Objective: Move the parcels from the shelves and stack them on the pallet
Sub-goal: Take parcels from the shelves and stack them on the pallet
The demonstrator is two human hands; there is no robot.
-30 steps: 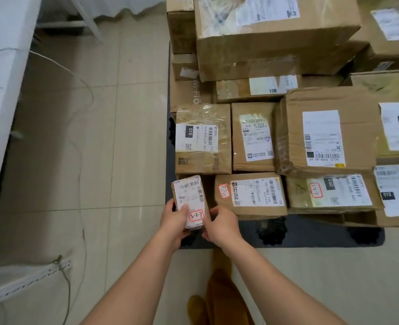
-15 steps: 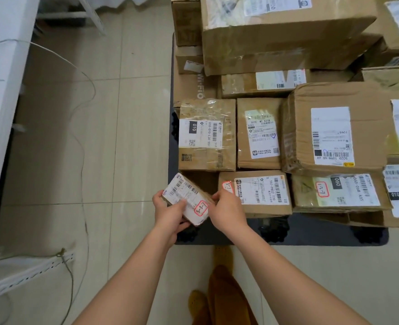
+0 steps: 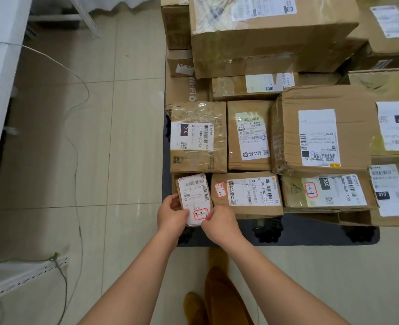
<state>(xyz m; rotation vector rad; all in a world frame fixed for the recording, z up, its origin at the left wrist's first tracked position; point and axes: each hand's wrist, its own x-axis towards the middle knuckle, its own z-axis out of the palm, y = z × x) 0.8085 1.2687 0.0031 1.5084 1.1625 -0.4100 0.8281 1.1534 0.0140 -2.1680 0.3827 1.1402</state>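
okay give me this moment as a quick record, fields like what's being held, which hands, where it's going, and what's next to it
held item: small white parcel, red-framed sticker reading 3-3-7
left hand: grips the parcel's left edge
right hand: pinches its lower right corner
position: over the front left corner of the black pallet
neighbour on the right: brown box marked 3-1
behind it: taped box labelled 010
floor: pale tiles with a loose cable

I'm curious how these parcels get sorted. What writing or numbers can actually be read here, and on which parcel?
"3-3-7": red-framed sticker on the small white parcel held by both hands.
"3-1 11": sticker on the box beside it, label "507-P802 T70".
"3-3-7", "060": next box right.
"010", "010-010-L30-551": taped box.
"501E M1 A21B": middle box.
"502D T098-69": crumpled box.
Fine print: too small.
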